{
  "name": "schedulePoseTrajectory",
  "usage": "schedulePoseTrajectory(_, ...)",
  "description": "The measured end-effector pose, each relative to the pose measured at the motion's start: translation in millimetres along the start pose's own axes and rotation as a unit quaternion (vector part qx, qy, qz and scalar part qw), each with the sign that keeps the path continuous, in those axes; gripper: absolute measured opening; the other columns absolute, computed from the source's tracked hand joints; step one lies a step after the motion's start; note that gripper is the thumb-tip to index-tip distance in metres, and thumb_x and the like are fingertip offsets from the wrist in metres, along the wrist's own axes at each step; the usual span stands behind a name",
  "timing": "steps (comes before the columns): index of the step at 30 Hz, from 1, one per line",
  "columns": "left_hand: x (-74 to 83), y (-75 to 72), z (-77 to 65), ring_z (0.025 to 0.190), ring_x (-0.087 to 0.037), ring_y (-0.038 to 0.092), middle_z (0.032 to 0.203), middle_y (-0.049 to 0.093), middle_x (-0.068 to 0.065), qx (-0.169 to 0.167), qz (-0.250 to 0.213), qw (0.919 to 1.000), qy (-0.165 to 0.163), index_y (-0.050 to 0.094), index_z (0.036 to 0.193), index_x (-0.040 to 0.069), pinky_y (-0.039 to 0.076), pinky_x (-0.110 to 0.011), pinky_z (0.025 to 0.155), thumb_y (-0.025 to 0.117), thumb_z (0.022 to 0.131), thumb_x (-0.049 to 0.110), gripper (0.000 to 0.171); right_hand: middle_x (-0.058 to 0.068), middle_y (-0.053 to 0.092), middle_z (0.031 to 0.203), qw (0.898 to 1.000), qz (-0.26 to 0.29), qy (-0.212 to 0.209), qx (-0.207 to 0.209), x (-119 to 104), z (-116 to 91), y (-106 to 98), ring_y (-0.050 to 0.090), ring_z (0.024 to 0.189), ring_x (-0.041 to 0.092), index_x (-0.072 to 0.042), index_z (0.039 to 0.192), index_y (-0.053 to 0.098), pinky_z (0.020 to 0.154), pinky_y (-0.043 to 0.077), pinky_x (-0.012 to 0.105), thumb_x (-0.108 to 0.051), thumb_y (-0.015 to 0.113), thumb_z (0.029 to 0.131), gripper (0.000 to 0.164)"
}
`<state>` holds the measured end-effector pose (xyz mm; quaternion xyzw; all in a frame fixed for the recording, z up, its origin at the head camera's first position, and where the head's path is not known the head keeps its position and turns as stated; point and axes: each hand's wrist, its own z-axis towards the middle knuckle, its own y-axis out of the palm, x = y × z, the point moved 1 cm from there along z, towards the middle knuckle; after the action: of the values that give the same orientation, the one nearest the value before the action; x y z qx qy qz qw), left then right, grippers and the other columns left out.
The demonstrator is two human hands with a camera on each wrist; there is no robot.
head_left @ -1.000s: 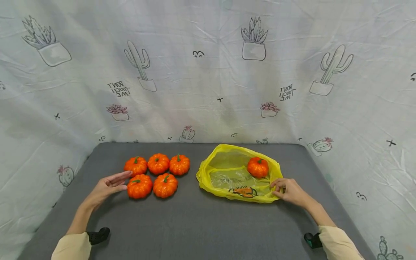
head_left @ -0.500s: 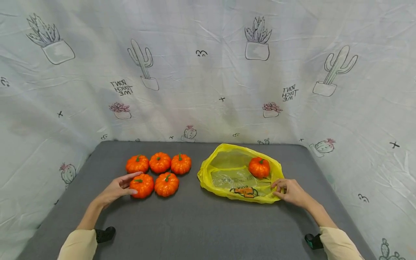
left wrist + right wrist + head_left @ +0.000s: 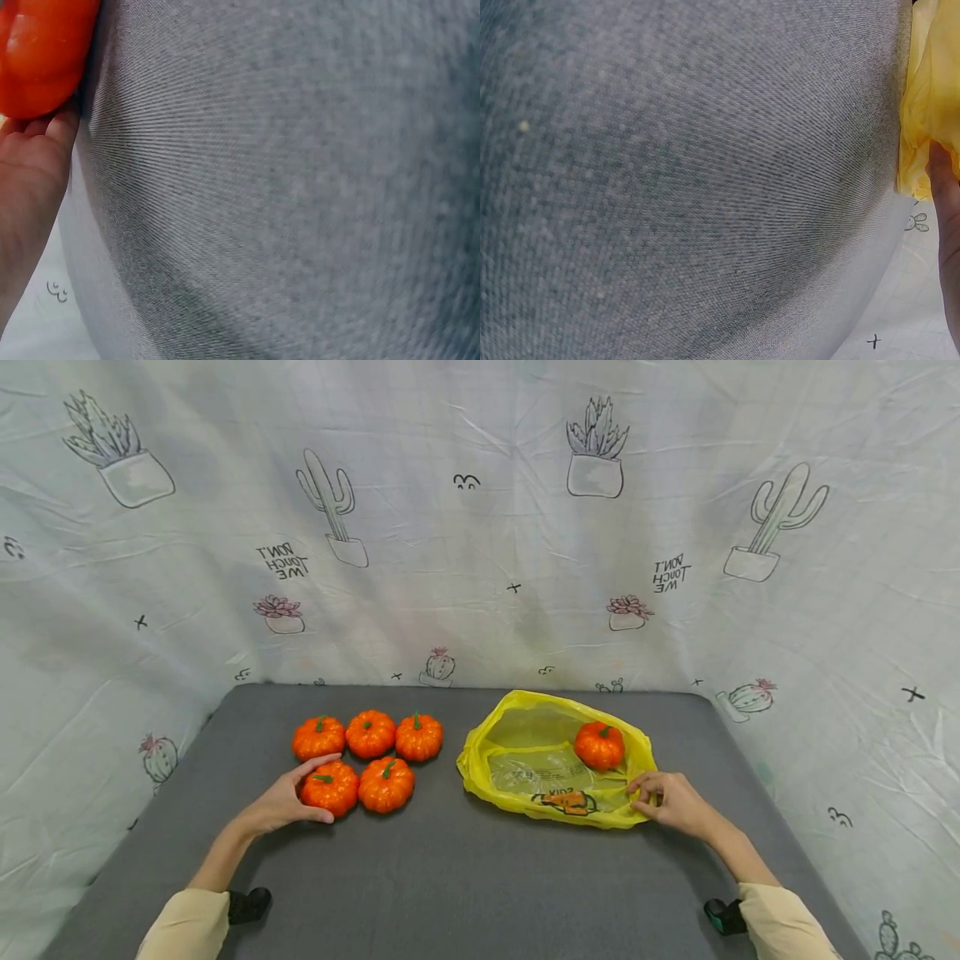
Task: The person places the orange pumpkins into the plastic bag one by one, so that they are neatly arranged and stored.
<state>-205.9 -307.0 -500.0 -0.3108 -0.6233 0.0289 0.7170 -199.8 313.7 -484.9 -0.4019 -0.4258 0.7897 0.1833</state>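
My left hand (image 3: 282, 803) spans the left side of the front-left orange pumpkin (image 3: 335, 792), fingers at its back and thumb at its front. The pumpkin sits on the grey surface. In the left wrist view, fingertips meet the lower end of this pumpkin (image 3: 37, 60). Farther right lies a yellow plastic bag (image 3: 472, 767), mouth spread wide, with one pumpkin (image 3: 600, 747) inside at its right. The right hand (image 3: 672, 803) pinches the bag's right rim between thumb and fingers. From the right wrist, the bag (image 3: 930, 97) shows crumpled above a finger.
Another pumpkin (image 3: 386, 786) is right beside the gripped one. Behind them is a row of three: left (image 3: 318, 740), middle (image 3: 371, 734) and right (image 3: 419, 738). A patterned cloth (image 3: 480, 543) hangs around the back and sides of the grey table (image 3: 450, 893).
My left hand has moved right, from beside the front-left pumpkin to around it, thumb now along its front. The right hand has kept its pinch on the bag. The head view has shifted slightly.
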Motion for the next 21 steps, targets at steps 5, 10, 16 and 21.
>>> schedulePoseTrajectory(5, 1.2, 2.0, 1.7, 0.113, 0.008, 0.043, 0.148, 0.033, -0.024, 0.000, 0.003, 1.0000, 0.002, 0.033, 0.147, 0.002, 0.042, -0.021, 0.089, 0.083, 0.073, 0.007, 0.089, 0.005, 0.070, 0.087, 1.000, 0.001, -0.002, 0.005, 1, 0, 1, 0.056, 0.069, 0.002, -0.020, 0.061, 0.058, 0.052, 0.041, 0.019, 0.003, 0.076, 0.076, 0.032)
schedulePoseTrajectory(10, 2.7, 6.7, 1.0, 0.115, 0.005, 0.044, 0.148, 0.033, -0.024, 0.001, 0.000, 0.9998, 0.021, 0.033, 0.147, 0.002, 0.042, -0.021, 0.090, 0.085, 0.070, 0.005, 0.092, 0.005, 0.070, 0.087, 1.000, 0.003, -0.003, 0.005, 1, 0, 0, 0.057, 0.069, 0.003, -0.019, 0.061, 0.059, 0.052, 0.042, 0.020, 0.002, 0.076, 0.077, 0.032)
schedulePoseTrajectory(16, 0.8, 9.8, 0.3, 0.105, -0.005, 0.052, 0.137, 0.045, -0.019, 0.028, 0.010, 0.9995, 0.011, 0.037, 0.144, 0.004, 0.046, -0.026, 0.084, 0.083, 0.074, 0.009, 0.084, 0.006, 0.070, 0.087, 1.000, 0.005, 0.001, 0.005, 0, -1, -1, 0.058, 0.069, 0.006, -0.019, 0.061, 0.059, 0.052, 0.041, 0.019, 0.000, 0.077, 0.077, 0.031)
schedulePoseTrajectory(21, -1.4, 11.2, -0.2, 0.100, -0.010, 0.055, 0.130, 0.047, -0.016, 0.036, -0.007, 0.9993, 0.001, 0.039, 0.141, 0.003, 0.048, -0.028, 0.081, 0.081, 0.076, 0.008, 0.078, 0.007, 0.070, 0.088, 1.000, 0.010, 0.001, 0.001, 0, 0, 0, 0.056, 0.066, 0.004, -0.019, 0.061, 0.059, 0.051, 0.040, 0.018, 0.000, 0.076, 0.078, 0.031)
